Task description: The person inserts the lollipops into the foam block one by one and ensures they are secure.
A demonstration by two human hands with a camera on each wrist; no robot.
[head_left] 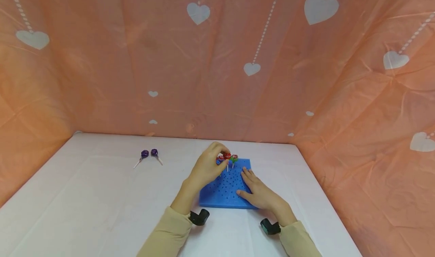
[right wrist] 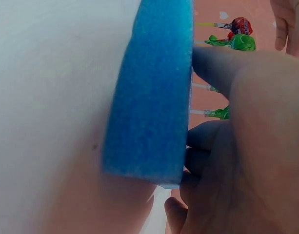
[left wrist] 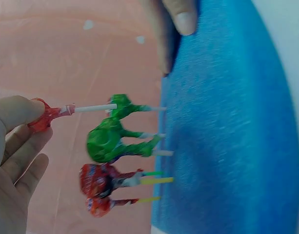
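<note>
My left hand (head_left: 204, 167) pinches a red-wrapped lollipop (left wrist: 52, 112) by its candy head between thumb and fingers. The white stick points toward the blue foam board (head_left: 222, 198), which is dotted with small holes, and its tip ends short of the foam in the left wrist view. Green-wrapped lollipops (left wrist: 104, 140) and red-wrapped lollipops (left wrist: 94, 180) stand in the board by their sticks, near its far side. On the board's right side my right hand (head_left: 261, 193) rests with fingers spread, the thumb apart from them.
Two purple-wrapped lollipops (head_left: 144, 154) lie on the white table (head_left: 85, 196), left of the board. An orange curtain (head_left: 217, 98) with white hearts encloses the table behind and at both sides. Each wrist wears a black camera mount (head_left: 199, 217).
</note>
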